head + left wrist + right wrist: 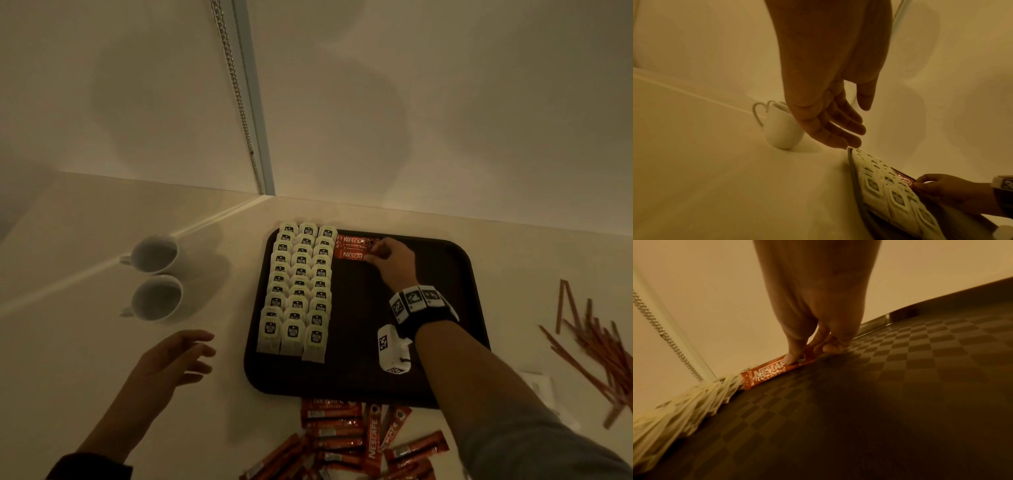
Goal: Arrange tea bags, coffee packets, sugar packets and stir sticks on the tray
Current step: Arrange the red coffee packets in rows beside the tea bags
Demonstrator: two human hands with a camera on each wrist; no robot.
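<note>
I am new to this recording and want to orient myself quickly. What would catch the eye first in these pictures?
First, the three neat columns of pale square tea bags filling the left side of the dark rectangular tray. Next, the right hand at the tray's far edge, pinching an orange Nescafe coffee packet beside them. More orange packets lie scattered on the counter in front of the tray.

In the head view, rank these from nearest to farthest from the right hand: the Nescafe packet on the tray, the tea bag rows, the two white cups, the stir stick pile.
1. Nescafe packet: under the right hand fingers, tray's far end.
2. Tea bag rows: just left, on the tray.
3 and 4. White cups, far left off the tray, and stir stick pile, far right on the counter: too close to call.
</note>
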